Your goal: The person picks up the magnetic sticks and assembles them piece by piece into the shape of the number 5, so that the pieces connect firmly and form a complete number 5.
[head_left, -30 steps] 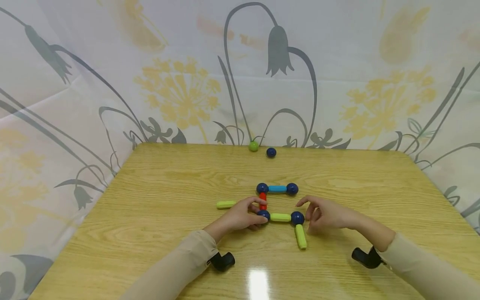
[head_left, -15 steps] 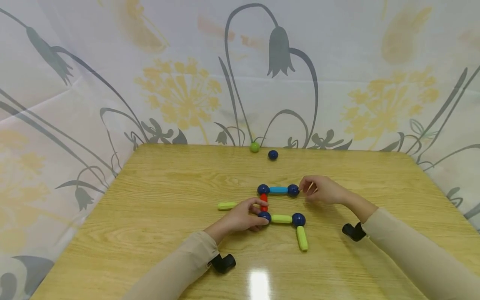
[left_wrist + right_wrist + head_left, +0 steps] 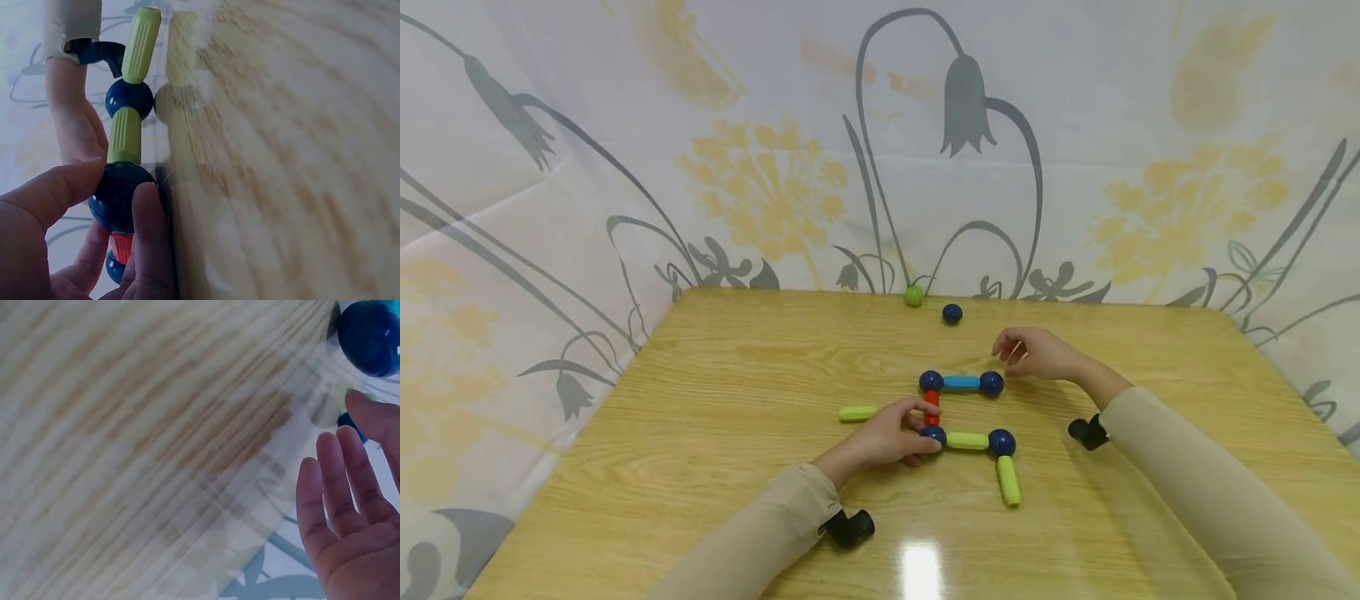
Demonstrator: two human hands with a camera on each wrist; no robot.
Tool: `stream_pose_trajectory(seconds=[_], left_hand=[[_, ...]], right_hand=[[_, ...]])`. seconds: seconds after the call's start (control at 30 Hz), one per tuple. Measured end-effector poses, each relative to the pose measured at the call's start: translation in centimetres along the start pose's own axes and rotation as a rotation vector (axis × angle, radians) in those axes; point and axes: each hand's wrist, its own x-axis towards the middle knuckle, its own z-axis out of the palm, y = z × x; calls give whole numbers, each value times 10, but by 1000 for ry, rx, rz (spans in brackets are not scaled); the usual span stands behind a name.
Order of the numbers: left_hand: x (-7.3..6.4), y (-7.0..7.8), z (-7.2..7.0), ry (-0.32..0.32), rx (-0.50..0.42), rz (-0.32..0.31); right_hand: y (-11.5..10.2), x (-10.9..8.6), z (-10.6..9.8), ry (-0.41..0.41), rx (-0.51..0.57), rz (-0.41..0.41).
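My left hand [image 3: 889,435] grips the dark blue ball [image 3: 119,199] at the lower left corner of a joined shape of balls and sticks. From that ball a red stick [image 3: 932,407] runs back to another blue ball [image 3: 931,382], and a light blue stick [image 3: 961,382] leads right to the far right ball [image 3: 992,383]. A yellow-green stick [image 3: 967,441] joins the held ball to the near right ball [image 3: 1002,442], where a second yellow-green stick [image 3: 1009,481] points toward me. My right hand [image 3: 1037,353], fingers loosely bent and holding nothing, hovers just behind and right of the far right ball.
A loose yellow-green stick [image 3: 857,413] lies left of the shape, partly near my left hand. At the back of the wooden table [image 3: 760,358] sit a green ball [image 3: 913,296] and a loose blue ball [image 3: 952,314]. A patterned cloth [image 3: 880,150] hangs behind the table.
My right hand has moved away from beside the near right ball, back past the far right ball. The left hand keeps its grip on the corner ball, and the shape stays put.
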Motion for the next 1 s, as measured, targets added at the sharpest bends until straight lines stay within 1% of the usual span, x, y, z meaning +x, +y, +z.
stream_pose_trajectory(seconds=[0.2, 0.37, 0.6, 0.8, 0.9, 1.0], left_hand=[[1, -1, 1, 7, 1, -9], [1, -1, 1, 9, 2, -13], [-1, 0, 2, 9, -4, -6], [2, -2, 2, 5, -1, -6], [2, -2, 1, 4, 3, -5], [1, -2, 0, 7, 3, -7]], right_hand=[[8, 19, 0, -11, -42, 10], [6, 36, 1, -25, -31, 73], [5, 59, 1, -16, -36, 82], [3, 66, 3, -14, -36, 119], [3, 67, 3, 18, -23, 124], [5, 69, 3, 45, 0, 110]])
